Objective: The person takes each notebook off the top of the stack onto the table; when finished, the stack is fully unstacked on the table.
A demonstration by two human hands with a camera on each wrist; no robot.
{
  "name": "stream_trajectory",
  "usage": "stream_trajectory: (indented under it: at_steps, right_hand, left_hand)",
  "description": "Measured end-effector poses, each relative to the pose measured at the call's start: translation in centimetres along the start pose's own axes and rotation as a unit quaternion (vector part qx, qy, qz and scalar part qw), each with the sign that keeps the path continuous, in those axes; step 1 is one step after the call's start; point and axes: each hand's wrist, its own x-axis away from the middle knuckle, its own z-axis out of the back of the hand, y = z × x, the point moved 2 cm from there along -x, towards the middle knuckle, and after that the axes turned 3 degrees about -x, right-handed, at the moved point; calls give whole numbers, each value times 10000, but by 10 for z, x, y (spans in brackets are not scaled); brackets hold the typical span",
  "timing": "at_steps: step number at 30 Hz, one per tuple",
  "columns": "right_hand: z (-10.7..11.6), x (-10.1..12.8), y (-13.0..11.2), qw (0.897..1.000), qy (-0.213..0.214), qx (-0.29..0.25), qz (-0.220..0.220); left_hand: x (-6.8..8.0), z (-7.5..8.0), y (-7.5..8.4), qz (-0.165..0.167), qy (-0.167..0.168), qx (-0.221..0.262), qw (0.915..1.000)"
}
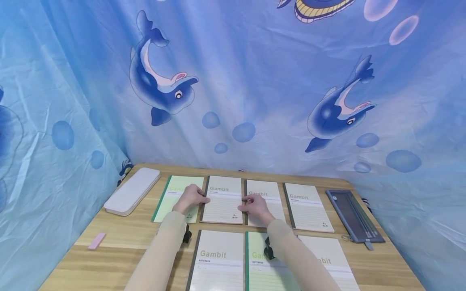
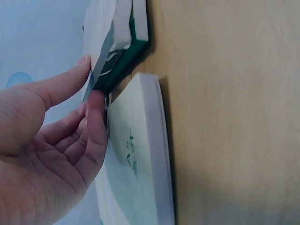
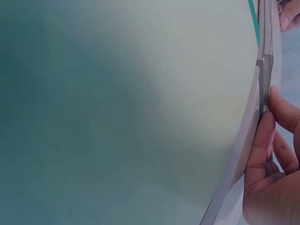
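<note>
Both hands are at a white Gambit notebook (image 1: 223, 208), second from left in the back row. My left hand (image 1: 191, 197) pinches its dark spine edge between thumb and fingers, above a green notebook (image 1: 165, 206). In the left wrist view, a green edge shows under the pinched notebook (image 2: 101, 40). On the opposite side, my right hand (image 1: 256, 207) pinches the right edge, overlapping another white notebook (image 1: 271, 210). The right wrist view shows thumb and finger (image 3: 261, 145) on the layered edge, with a pale green cover (image 3: 140, 108) filling the foreground.
A fourth notebook (image 1: 309, 210) lies at the back right, beside a dark mesh pencil pouch (image 1: 340, 206). Three notebooks form the front row, including a white one (image 1: 218, 268) under the forearms. A white case (image 1: 134, 190) and pink eraser (image 1: 96, 241) lie left. A dolphin-print curtain (image 1: 225, 93) surrounds the table.
</note>
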Motion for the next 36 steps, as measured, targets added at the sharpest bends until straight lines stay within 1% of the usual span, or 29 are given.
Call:
stream_trajectory:
  at_steps: [4, 7, 9, 14, 16, 21, 24, 29, 33, 36]
  right_hand:
    - [-2, 0, 0, 9999, 74, 102, 54]
    - [-4, 0, 0, 9997, 91, 156, 179]
    - [-5, 1, -1, 9995, 79, 176, 257]
    - [-6, 3, -3, 9996, 25, 46, 260]
    - [-5, 3, -4, 9997, 34, 36, 239]
    - [-4, 3, -3, 9993, 77, 233, 299]
    - [-4, 2, -2, 9992, 82, 263, 281]
    - [-3, 3, 0, 9995, 94, 219, 200]
    - [-2, 4, 0, 9996, 109, 181, 167]
    - [-2, 3, 1, 9997, 100, 130, 153]
  left_hand:
    - [6, 3, -1, 92, 128, 138, 9998]
    - [9, 6, -1, 127, 89, 115, 9998]
    - [10, 7, -1, 210, 75, 93, 9997]
    - [13, 10, -2, 315, 10, 202, 9993]
    - [14, 11, 0, 266, -18, 260, 9993]
    - [14, 16, 3, 248, 6, 286, 9993]
    - [14, 20, 0, 264, 20, 255, 9993]
    - [15, 26, -2, 171, -93, 344, 9992]
    - [19, 28, 0, 85, -216, 517, 9984]
    - [21, 30, -1, -32, -272, 819, 9963]
